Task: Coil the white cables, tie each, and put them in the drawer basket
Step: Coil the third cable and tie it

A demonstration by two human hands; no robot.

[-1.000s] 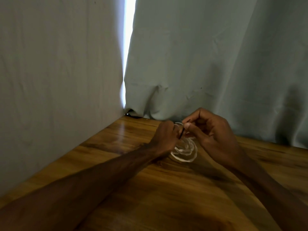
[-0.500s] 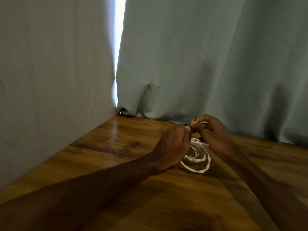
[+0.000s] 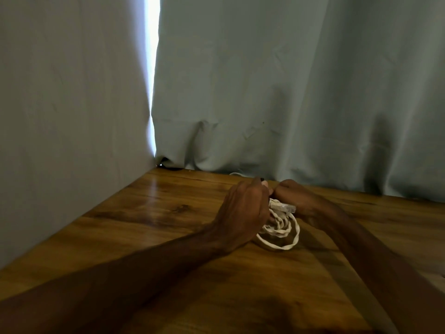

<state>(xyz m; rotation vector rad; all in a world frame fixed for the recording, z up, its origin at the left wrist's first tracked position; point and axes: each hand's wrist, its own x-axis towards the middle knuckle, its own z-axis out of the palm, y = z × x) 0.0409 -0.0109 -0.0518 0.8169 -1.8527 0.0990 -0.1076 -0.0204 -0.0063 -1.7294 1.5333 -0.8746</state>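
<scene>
White cable (image 3: 285, 239) lies on the wooden table (image 3: 144, 213) near the back curtain (image 3: 265, 92). It is wound in loose overlapping loops, with a clear plug (image 3: 285, 208) on top. Left hand (image 3: 243, 210) pinches a dark tie (image 3: 261, 179) end above the coil. Right hand (image 3: 297, 198) is curled beside it; cannot tell what it grasps.

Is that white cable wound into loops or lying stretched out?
Coiled. The white cable sits in stacked loops on the table, its plug on top.

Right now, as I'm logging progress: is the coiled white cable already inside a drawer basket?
No, the coiled white cable lies on the brown wooden table between the left hand and right hand; no basket shows.
</scene>
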